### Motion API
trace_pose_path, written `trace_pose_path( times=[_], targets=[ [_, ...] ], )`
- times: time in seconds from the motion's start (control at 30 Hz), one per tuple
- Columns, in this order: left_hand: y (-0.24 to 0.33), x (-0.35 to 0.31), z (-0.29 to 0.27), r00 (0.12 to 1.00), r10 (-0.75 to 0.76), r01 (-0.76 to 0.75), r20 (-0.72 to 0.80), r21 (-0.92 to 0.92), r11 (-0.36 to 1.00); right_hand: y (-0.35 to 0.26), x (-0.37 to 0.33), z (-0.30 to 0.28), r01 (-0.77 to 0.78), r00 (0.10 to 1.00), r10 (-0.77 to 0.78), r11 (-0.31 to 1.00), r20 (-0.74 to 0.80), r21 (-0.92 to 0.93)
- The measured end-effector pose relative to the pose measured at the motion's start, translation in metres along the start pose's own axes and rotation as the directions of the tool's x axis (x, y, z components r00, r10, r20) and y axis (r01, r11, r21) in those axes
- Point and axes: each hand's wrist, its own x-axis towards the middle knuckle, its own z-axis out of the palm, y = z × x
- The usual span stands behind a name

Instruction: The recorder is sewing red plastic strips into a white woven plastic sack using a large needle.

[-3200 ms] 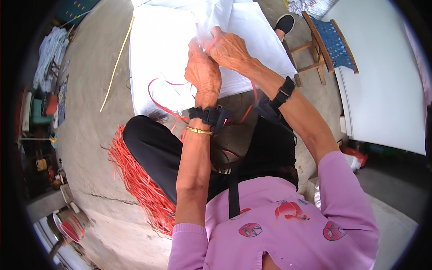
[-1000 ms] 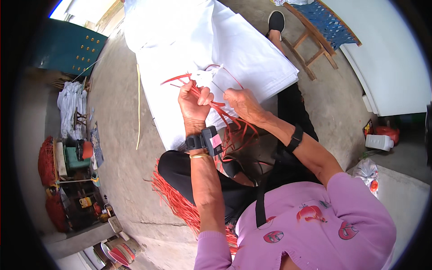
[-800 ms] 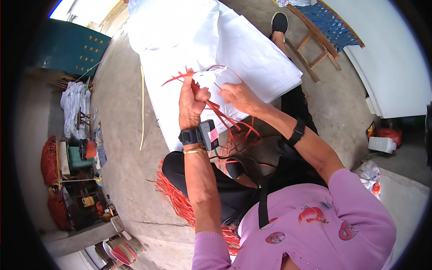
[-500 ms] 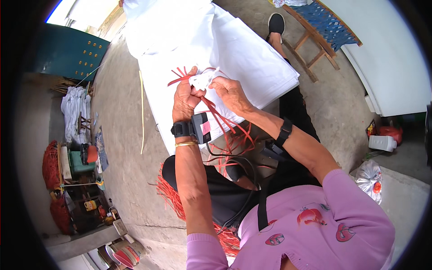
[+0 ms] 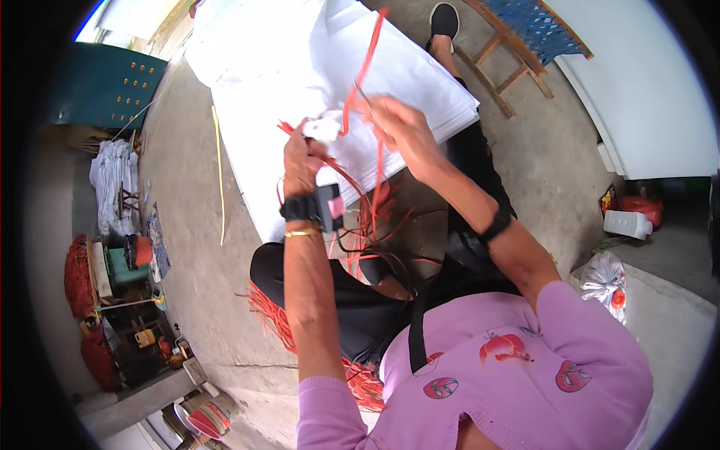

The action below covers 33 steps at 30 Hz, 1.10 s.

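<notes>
My left hand (image 5: 302, 157) is closed round bunched white cloth (image 5: 322, 129) and a bundle of thin red strips (image 5: 346, 178), whose short ends poke out above the thumb. The strips' long tails hang down between my knees. My right hand (image 5: 403, 133), a little blurred, is closed on a thin dark needle-like tool (image 5: 359, 88) pointing up and left. Beside the tool a red strip (image 5: 367, 60) loops away from the cloth and swings upward. Another strand hangs below the right fingers. Both hands are above a large stack of white sheets (image 5: 262, 82) in front of me.
A heap of red strips (image 5: 274, 322) lies by my left leg. On the concrete floor to the left is a long yellow strip (image 5: 219, 176). A wooden stool with blue webbing (image 5: 529, 34) stands at the far right, and a white jug (image 5: 628, 223) sits nearer on that side.
My right hand has moved away from the bunched cloth, to the right, and a red strip now swings up beside it. My left hand keeps its hold. The whole view has shifted slightly.
</notes>
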Motion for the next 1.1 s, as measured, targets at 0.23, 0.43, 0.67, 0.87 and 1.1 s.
trace_pose_path(
  times=[0.23, 0.43, 0.67, 0.87, 1.1],
  targets=[
    [-0.015, 0.006, -0.012, 0.915, 0.228, -0.249, -0.334, -0.020, 0.968, 0.001, -0.052, -0.019, -0.307, 0.889, 0.314, 0.949, 0.333, -0.075],
    [0.037, 0.000, -0.060, 0.879, 0.344, -0.371, -0.331, -0.020, 0.928, -0.058, -0.217, -0.145, -0.870, 0.490, 0.810, 0.432, 0.322, 0.236],
    [-0.014, -0.009, -0.051, 0.986, 0.101, -0.132, 0.135, 0.246, 0.960, -0.052, -0.283, -0.260, -0.688, 0.655, 0.430, 0.680, -0.621, -0.255],
    [0.172, 0.027, -0.016, 0.835, 0.493, -0.479, 0.245, -0.118, 0.870, -0.018, -0.294, -0.290, -0.850, 0.336, 0.626, 0.524, -0.704, 0.061],
    [0.255, -0.095, 0.073, 0.764, 0.575, -0.625, 0.294, 0.112, 0.773, -0.052, -0.226, -0.226, -0.621, 0.677, 0.498, 0.781, -0.542, -0.057]
  ],
)
